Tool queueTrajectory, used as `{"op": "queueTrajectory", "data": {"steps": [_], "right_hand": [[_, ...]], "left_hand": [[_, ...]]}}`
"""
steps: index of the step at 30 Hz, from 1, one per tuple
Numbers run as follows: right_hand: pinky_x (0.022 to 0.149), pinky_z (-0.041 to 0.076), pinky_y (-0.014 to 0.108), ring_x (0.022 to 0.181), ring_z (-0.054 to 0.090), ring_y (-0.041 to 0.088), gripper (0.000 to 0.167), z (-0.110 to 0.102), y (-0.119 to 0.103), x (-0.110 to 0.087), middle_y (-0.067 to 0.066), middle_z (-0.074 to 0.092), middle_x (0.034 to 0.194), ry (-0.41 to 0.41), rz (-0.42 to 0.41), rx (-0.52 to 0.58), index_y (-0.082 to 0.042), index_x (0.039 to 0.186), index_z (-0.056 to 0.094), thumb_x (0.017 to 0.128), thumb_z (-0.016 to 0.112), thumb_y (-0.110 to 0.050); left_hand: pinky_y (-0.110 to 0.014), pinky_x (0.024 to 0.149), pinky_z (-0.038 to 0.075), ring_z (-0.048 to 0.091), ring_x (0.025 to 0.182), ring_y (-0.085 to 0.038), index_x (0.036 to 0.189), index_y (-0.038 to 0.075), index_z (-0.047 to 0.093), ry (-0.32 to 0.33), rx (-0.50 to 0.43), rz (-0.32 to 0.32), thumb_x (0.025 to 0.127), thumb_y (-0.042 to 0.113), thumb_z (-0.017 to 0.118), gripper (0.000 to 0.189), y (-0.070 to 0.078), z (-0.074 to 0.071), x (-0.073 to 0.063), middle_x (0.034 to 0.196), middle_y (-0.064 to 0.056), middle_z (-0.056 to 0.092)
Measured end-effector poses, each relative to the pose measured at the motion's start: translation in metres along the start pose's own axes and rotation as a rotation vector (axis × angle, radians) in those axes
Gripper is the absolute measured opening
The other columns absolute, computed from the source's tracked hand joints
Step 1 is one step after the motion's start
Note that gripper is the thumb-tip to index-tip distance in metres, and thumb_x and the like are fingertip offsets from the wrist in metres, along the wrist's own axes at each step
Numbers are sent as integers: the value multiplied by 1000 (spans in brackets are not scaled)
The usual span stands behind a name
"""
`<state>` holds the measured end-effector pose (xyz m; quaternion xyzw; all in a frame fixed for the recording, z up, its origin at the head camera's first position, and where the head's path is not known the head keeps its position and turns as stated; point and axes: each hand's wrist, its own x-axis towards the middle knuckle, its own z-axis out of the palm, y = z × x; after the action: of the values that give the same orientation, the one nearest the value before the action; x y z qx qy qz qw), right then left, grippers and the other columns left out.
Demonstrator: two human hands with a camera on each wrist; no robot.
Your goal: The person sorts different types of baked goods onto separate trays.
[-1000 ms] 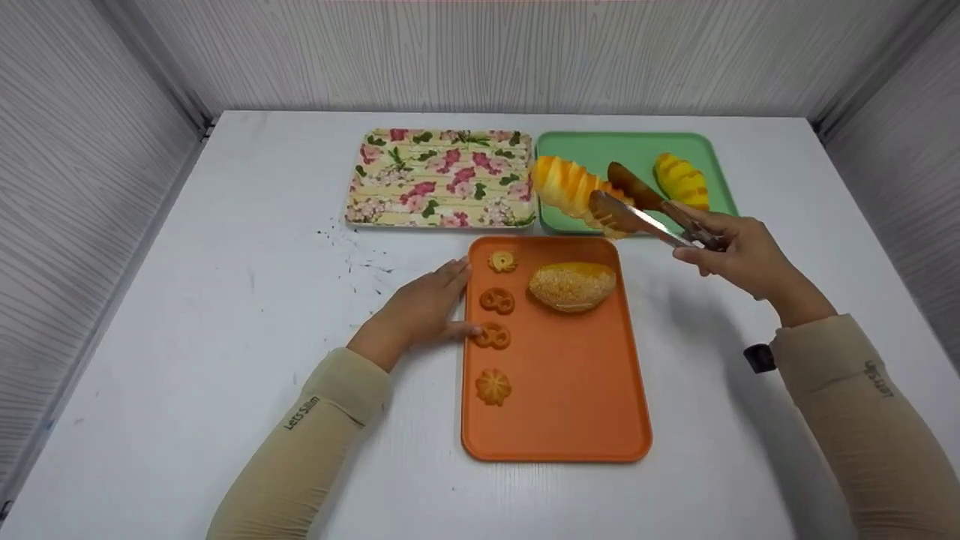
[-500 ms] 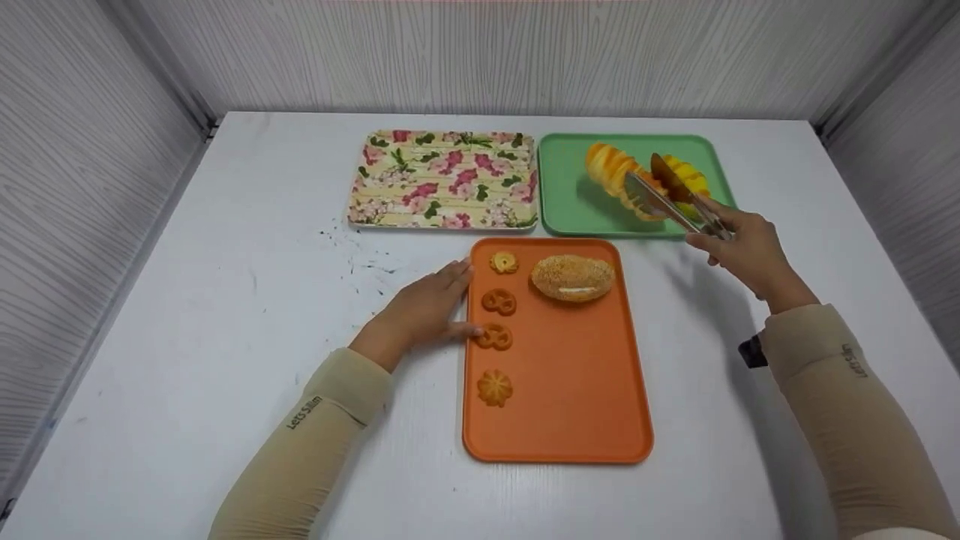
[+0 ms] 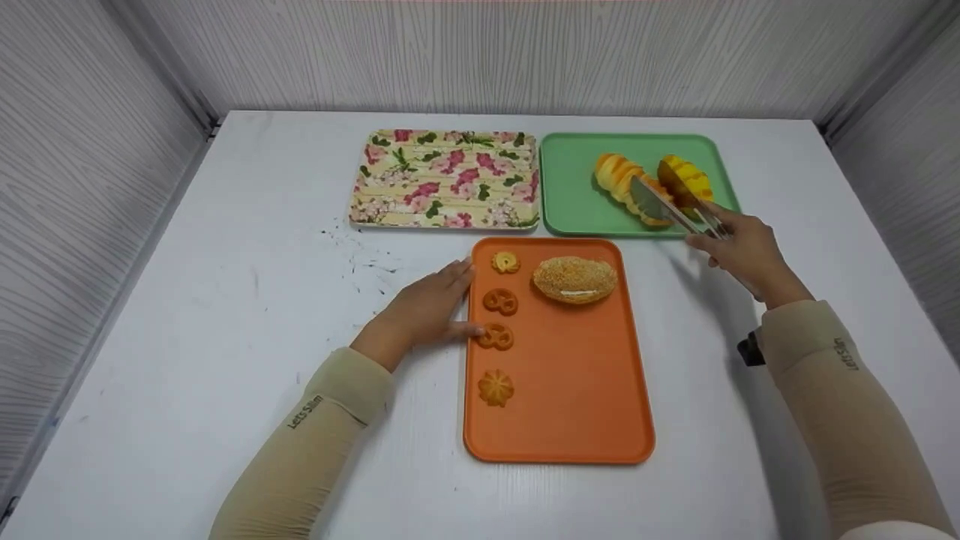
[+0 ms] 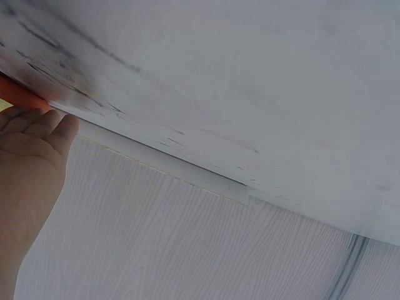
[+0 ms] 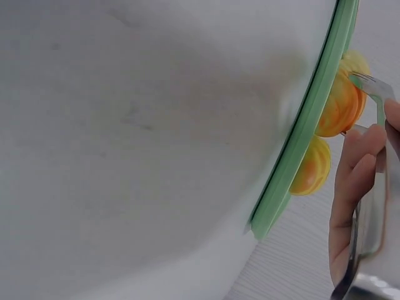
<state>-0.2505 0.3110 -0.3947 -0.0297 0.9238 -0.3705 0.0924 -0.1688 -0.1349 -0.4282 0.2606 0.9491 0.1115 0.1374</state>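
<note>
White counter (image 3: 187,337), pale wood-grain walls (image 3: 450,56) around it.
Nearest, orange tray (image 3: 570,397): cookies (image 3: 496,388) down its left side, left grip (image 3: 424,307) straight-fingered against that rim, sesame bun (image 3: 575,280) far right. Then I see right grip (image 3: 750,251) pinching tongs (image 3: 677,214), blades straddling the ridged bread (image 3: 616,174) in the green tray (image 3: 570,180); can't tell if they clamp it. Yellow bread (image 3: 694,178) just beside, floral tray (image 3: 446,180) to the left.

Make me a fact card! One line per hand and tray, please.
Left hand: touching the left edge of the orange rectangular tray
Right hand: holding silver metal tongs at the ridged orange bread
Orange tray: four golden-brown biscuits, one speckled oval roll
Green rectangular tray: ridged yellow bread; orange bread on or just above it
Flowery rectangular tray: left of green one
</note>
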Motion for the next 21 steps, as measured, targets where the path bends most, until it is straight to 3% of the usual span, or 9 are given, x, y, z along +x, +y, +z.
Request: {"op": "queueTrajectory", "data": {"steps": [7, 15, 21], "right_hand": [[63, 52, 31, 77, 66, 26, 81, -5, -1, -1, 27, 49, 126, -7, -3, -52, -26, 153, 22, 87, 62, -52], [62, 55, 28, 71, 67, 18, 77, -11, 1, -9, 25, 55, 117, 64, -47, 29, -29, 152, 27, 87, 64, -48], [61, 54, 27, 69, 66, 21, 70, -16, 1, -16, 18, 54, 112, 75, -103, 99, -34, 149, 32, 88, 65, -42]], "left_hand": [[-37, 114, 14, 10, 143, -25, 152, 3, 14, 0, -15, -3, 87, 61, 54, 96, 1, 1, 0, 158, -10, 8], [-36, 114, 13, 9, 144, -24, 152, 3, 14, 9, -20, 2, 87, 63, 52, 96, -1, 2, 2, 158, -10, 8], [-37, 114, 15, 11, 143, -25, 152, 4, 15, 25, -28, 2, 87, 62, 53, 96, -2, 3, 2, 158, -10, 8]]}}
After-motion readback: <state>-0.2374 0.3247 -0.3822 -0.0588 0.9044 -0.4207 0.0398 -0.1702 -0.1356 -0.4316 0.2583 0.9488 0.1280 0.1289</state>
